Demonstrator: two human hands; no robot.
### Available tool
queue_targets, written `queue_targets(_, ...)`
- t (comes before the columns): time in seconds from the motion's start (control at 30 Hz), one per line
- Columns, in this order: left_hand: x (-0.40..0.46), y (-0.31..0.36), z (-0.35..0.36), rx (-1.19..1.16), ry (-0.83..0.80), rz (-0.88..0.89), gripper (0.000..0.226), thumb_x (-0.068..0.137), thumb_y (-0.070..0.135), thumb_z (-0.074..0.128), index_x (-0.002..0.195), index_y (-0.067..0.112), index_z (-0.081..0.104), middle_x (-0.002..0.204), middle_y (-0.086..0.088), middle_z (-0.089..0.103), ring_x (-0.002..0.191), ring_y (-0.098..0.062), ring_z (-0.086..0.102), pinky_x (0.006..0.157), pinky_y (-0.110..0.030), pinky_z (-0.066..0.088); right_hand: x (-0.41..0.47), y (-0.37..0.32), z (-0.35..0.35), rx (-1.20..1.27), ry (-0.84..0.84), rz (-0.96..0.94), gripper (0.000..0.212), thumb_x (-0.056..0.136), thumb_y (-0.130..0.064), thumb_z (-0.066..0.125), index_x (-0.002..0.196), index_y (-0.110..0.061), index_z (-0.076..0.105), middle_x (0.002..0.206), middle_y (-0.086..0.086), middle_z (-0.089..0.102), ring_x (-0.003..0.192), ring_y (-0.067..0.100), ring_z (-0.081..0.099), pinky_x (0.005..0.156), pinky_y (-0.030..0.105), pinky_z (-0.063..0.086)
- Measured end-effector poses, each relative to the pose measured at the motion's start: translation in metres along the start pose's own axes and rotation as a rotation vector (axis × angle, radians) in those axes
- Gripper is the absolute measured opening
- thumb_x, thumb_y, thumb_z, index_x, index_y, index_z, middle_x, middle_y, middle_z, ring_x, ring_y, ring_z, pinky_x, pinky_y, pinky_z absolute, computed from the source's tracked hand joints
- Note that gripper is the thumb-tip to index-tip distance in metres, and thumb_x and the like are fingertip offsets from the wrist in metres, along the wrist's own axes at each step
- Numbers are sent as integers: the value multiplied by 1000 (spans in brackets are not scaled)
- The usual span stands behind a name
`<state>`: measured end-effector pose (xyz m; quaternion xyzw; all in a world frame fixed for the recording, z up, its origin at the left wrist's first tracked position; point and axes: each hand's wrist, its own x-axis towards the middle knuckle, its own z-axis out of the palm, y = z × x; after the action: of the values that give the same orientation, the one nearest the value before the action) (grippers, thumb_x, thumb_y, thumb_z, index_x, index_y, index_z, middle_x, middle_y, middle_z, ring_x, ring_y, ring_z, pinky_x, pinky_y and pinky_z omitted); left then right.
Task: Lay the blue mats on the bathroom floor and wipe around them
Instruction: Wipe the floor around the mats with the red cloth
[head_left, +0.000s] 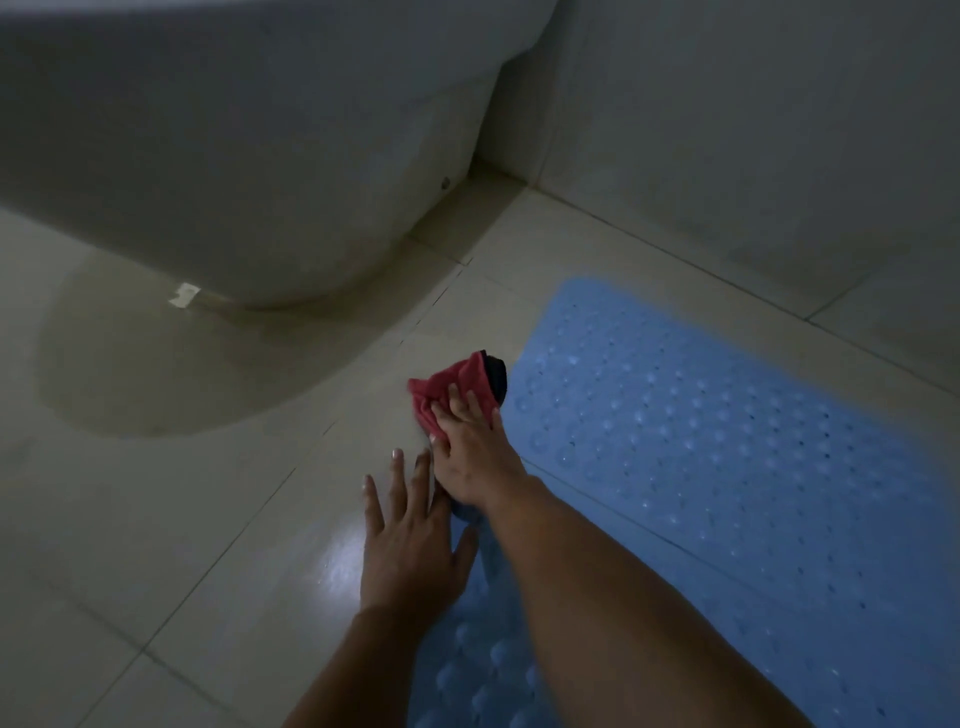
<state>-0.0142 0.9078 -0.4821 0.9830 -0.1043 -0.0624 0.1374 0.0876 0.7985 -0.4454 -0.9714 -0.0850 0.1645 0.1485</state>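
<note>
A blue mat (727, 457) with raised dots lies flat on the pale tiled floor (156, 519) at the right. A second piece of blue mat (483, 670) shows under my arms at the bottom. My right hand (472, 452) presses a red cloth (447, 389) onto the tiles at the mat's left edge; a dark patch shows on the cloth's right side. My left hand (405, 540) rests flat on the floor just left of the mat, fingers spread, holding nothing.
A white toilet base (260, 182) stands at the upper left, with a darker wet-looking patch (182, 364) on the tiles in front of it. A tiled wall (753, 130) rises behind the mat at the upper right.
</note>
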Motion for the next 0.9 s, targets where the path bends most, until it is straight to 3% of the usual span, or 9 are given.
queue_targets(0.23,1,5,15,26,69,-25,90,94,69,44,161,12,24,170,-11,18,158,-35,6,123,-65,14,17,9,4,-70,73,-44,61,103,-34,35,160,-20,20,170,5,4,157,25,-1,127,51,1)
queue_targets(0.53,6,7,12,59,61,-62,87,93,70,39,156,10,38,167,-12,27,157,-36,14,122,-65,17,45,7,-27,-136,-12,-43,55,104,-31,33,156,-13,30,168,12,16,155,34,12,126,53,10)
queue_targets(0.7,7,10,12,45,104,-56,85,94,70,41,153,10,44,167,-14,27,157,-35,15,123,-65,15,85,48,-55,-204,-24,-33,56,105,-35,34,159,-28,24,170,4,9,155,34,7,125,56,9)
queue_targets(0.9,4,8,12,69,95,-61,85,96,72,34,155,12,42,168,-13,23,158,-34,11,123,-64,14,63,87,-32,93,174,-131,55,99,-35,38,152,-23,44,166,4,26,154,30,18,125,53,17)
